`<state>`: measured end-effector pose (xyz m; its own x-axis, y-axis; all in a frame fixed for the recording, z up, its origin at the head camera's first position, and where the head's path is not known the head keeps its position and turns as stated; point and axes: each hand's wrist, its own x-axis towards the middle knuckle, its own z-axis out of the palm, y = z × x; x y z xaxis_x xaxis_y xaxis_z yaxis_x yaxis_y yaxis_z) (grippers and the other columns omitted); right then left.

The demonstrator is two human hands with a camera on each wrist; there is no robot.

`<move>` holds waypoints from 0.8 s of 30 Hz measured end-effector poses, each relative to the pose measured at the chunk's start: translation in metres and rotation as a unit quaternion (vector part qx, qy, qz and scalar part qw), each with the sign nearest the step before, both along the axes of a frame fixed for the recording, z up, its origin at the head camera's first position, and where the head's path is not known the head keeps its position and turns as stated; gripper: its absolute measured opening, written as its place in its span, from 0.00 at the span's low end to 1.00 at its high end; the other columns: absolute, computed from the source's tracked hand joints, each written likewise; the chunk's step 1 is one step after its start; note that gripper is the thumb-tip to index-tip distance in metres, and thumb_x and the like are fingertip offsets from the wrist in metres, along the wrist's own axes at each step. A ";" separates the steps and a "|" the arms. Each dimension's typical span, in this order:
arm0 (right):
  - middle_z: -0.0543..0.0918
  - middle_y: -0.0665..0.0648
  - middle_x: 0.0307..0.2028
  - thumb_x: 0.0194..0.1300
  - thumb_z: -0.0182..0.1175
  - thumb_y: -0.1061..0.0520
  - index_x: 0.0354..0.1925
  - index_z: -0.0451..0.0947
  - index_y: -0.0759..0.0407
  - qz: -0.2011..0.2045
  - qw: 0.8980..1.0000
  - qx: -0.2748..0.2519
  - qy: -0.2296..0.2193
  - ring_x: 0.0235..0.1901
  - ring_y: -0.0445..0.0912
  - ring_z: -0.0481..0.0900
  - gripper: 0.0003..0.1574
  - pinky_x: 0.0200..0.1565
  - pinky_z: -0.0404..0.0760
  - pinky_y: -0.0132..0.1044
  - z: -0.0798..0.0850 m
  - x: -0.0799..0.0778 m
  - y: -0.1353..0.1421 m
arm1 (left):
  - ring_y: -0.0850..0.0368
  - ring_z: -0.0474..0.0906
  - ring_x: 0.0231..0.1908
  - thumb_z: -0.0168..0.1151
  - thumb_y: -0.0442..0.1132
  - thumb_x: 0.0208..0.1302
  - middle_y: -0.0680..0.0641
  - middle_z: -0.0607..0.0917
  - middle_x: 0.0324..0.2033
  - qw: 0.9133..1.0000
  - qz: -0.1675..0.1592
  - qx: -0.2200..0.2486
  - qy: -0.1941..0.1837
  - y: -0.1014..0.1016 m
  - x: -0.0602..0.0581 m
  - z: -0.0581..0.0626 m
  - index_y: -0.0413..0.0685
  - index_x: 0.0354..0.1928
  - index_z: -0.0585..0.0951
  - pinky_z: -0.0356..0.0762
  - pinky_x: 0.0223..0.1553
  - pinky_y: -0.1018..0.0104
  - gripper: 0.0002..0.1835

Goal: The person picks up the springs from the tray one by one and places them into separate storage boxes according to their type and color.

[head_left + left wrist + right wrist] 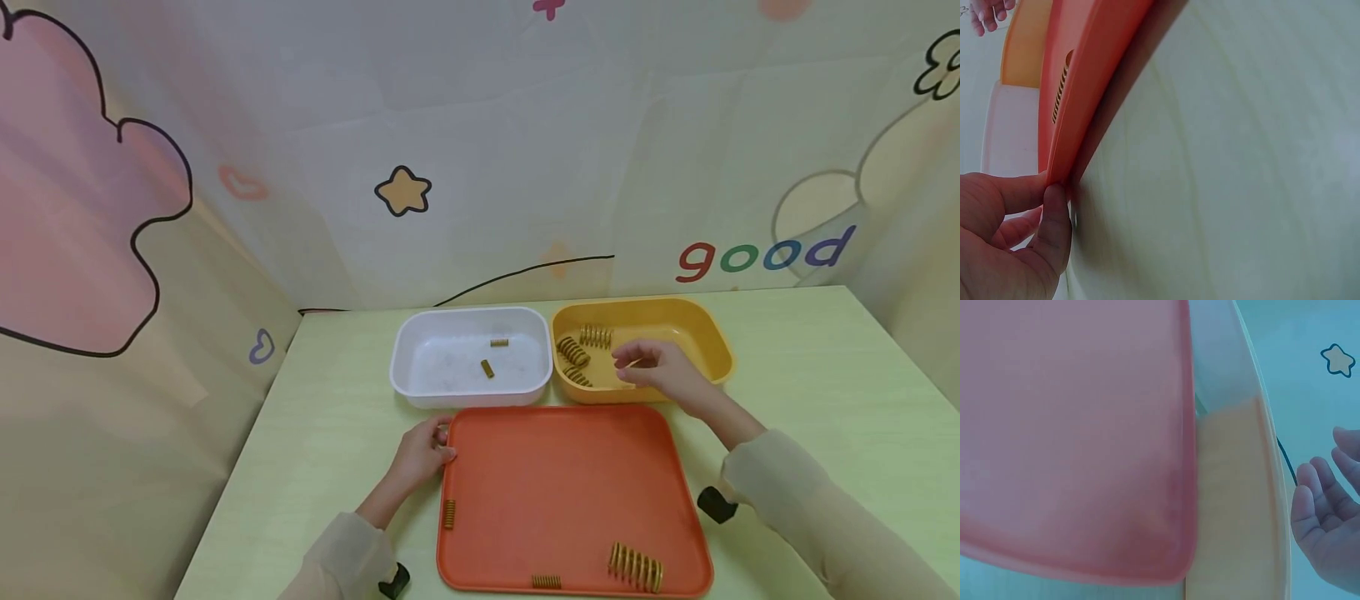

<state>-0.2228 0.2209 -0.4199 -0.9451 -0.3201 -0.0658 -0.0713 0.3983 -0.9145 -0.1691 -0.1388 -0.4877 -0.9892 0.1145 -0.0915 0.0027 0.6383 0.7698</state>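
Note:
My left hand [420,454] pinches the left rim of an orange-red tray [558,492] between thumb and fingers, close up in the left wrist view. On the tray lie a large brass coil spring [636,567] near the front right, a small spring [547,582] at the front rim and another small spring [449,514] by the left rim. Over the yellow bin [693,333] hovers my right hand [660,371], fingers loosely bent, nothing seen between them in the right wrist view [1332,519]. Three large springs [596,337] sit at that bin's left side.
Left of the yellow bin stands a white bin [435,392] with two small springs [499,342] inside. Both bins are behind the tray on a pale green table [330,400]. A printed curtain [487,150] hangs at the back and left.

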 end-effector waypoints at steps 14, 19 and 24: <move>0.75 0.69 0.41 0.57 0.57 0.59 0.49 0.67 0.73 0.029 0.998 -0.012 -0.059 0.33 0.49 0.78 0.25 0.35 0.79 0.39 -0.005 0.023 0.011 | 0.62 0.66 0.21 0.61 0.25 0.46 0.46 0.74 0.26 1.000 0.004 0.007 -0.008 0.000 0.002 0.001 0.36 0.49 0.73 0.68 0.21 0.72 0.23; 0.74 0.67 0.40 0.56 0.58 0.59 0.49 0.66 0.74 0.035 0.997 -0.010 -0.065 0.33 0.50 0.77 0.26 0.34 0.79 0.39 -0.008 0.027 0.016 | 0.62 0.66 0.22 0.61 0.25 0.46 0.46 0.74 0.26 1.000 0.002 0.007 -0.007 0.000 0.002 0.001 0.36 0.49 0.73 0.67 0.22 0.73 0.23; 0.73 0.69 0.41 0.56 0.57 0.60 0.49 0.66 0.75 0.035 0.997 -0.005 -0.072 0.33 0.49 0.77 0.26 0.34 0.80 0.39 -0.011 0.033 0.020 | 0.62 0.66 0.21 0.61 0.26 0.46 0.46 0.74 0.26 1.000 -0.004 0.005 -0.003 0.000 0.002 0.000 0.36 0.49 0.73 0.68 0.21 0.73 0.23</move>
<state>-0.1897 0.2407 -0.4305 -0.9014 -0.3864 -0.1954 0.0332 0.3884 -0.9209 -0.1668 -0.1389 -0.4876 -0.9877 0.1239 -0.0956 0.0041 0.6313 0.7755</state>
